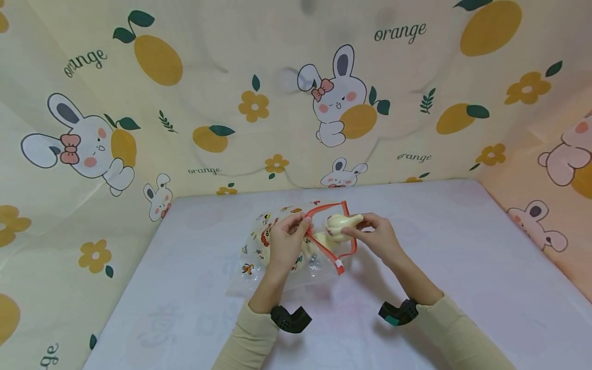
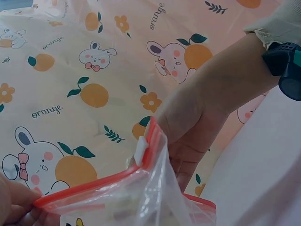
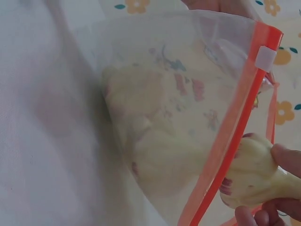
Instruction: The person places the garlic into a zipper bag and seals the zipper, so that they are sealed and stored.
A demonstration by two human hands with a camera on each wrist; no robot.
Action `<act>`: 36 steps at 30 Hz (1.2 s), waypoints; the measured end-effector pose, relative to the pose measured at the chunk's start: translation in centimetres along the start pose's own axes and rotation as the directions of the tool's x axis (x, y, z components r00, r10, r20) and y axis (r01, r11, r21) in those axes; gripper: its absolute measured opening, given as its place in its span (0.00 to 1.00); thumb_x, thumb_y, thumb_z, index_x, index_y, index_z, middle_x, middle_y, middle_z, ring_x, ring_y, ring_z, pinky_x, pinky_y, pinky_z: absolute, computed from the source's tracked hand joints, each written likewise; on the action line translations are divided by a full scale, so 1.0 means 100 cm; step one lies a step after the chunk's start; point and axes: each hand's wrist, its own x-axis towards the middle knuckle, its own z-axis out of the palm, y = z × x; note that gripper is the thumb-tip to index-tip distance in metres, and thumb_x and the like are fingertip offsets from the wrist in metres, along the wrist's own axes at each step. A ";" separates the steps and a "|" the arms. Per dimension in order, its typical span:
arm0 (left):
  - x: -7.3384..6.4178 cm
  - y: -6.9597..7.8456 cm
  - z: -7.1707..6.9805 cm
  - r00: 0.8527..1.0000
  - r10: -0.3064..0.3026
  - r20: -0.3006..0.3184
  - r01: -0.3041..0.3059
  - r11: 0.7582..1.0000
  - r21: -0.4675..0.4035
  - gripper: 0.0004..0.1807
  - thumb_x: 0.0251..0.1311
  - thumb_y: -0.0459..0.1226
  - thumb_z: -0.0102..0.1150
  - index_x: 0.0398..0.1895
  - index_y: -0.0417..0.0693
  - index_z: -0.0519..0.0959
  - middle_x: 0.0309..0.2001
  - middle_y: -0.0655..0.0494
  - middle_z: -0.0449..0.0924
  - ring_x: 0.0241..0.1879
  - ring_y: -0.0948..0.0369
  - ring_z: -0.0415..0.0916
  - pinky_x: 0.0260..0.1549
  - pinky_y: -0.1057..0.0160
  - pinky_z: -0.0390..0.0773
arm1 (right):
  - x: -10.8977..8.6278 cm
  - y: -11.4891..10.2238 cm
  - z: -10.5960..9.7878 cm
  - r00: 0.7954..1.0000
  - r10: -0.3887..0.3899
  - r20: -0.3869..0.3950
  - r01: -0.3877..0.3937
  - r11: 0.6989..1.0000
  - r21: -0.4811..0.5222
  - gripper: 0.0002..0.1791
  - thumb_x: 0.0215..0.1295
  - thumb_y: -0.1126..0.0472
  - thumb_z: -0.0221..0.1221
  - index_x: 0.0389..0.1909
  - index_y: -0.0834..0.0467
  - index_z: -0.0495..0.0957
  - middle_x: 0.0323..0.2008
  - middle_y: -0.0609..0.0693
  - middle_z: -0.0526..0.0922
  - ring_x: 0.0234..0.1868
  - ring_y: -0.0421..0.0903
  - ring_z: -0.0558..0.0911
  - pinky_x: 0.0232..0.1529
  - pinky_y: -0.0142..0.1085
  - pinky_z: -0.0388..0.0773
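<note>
A clear zip bag (image 1: 307, 277) with printed pictures and an orange-red zip edge (image 1: 329, 253) lies on its side, its mouth spread apart towards the right. My left hand (image 1: 285, 244) pinches the upper rim of that mouth between thumb and fingers. In my right hand (image 1: 381, 239) is a pale garlic bulb (image 3: 258, 165) with purplish streaks, gripped by its stem end. The bulb overlaps the bag's mouth, its round end pointing into the bag. More pale garlic bulbs (image 3: 155, 155) show blurred through the plastic. A white slider (image 3: 265, 58) sits near one corner of the zip.
A white-covered table (image 1: 194, 318) lies under the bag and both forearms. Behind and at the sides hangs a cream cloth (image 1: 287, 46) printed with rabbits and oranges. Each wrist wears a black camera band (image 1: 291, 319).
</note>
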 end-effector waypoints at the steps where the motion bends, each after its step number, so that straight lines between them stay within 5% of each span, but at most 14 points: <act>1: 0.000 0.000 0.000 1.000 -0.004 -0.001 0.004 1.000 -0.002 0.10 0.62 0.32 0.60 0.41 0.32 0.82 0.37 0.33 0.84 0.27 0.74 0.76 0.31 0.80 0.77 | 0.000 0.000 0.001 1.000 -0.006 0.003 0.006 1.000 -0.001 0.20 0.57 0.58 0.68 0.48 0.65 0.80 0.42 0.60 0.81 0.42 0.46 0.76 0.42 0.33 0.71; 11: -0.001 0.000 0.000 1.000 -0.007 0.005 0.008 1.000 -0.009 0.09 0.63 0.32 0.59 0.40 0.32 0.82 0.36 0.33 0.82 0.27 0.72 0.76 0.32 0.80 0.77 | -0.001 -0.004 0.008 0.999 -0.040 0.015 0.040 0.999 0.029 0.17 0.63 0.60 0.63 0.47 0.68 0.80 0.39 0.64 0.82 0.35 0.37 0.76 0.31 0.21 0.77; 27: 0.000 0.000 0.000 1.000 0.006 0.024 -0.004 0.997 -0.072 0.09 0.62 0.30 0.59 0.40 0.29 0.81 0.34 0.28 0.80 0.24 0.70 0.77 0.33 0.78 0.80 | 0.000 -0.006 0.019 0.999 -0.049 -0.004 0.049 0.998 0.040 0.13 0.61 0.64 0.63 0.44 0.67 0.76 0.39 0.67 0.85 0.29 0.34 0.80 0.27 0.23 0.77; 36: 0.000 -0.001 0.001 1.000 0.005 0.017 -0.004 0.999 -0.054 0.10 0.62 0.31 0.59 0.40 0.29 0.80 0.34 0.29 0.81 0.25 0.70 0.77 0.33 0.78 0.80 | -0.001 -0.004 0.017 0.997 -0.083 -0.007 0.082 0.991 -0.106 0.12 0.63 0.61 0.62 0.42 0.67 0.82 0.34 0.63 0.86 0.29 0.42 0.77 0.24 0.25 0.70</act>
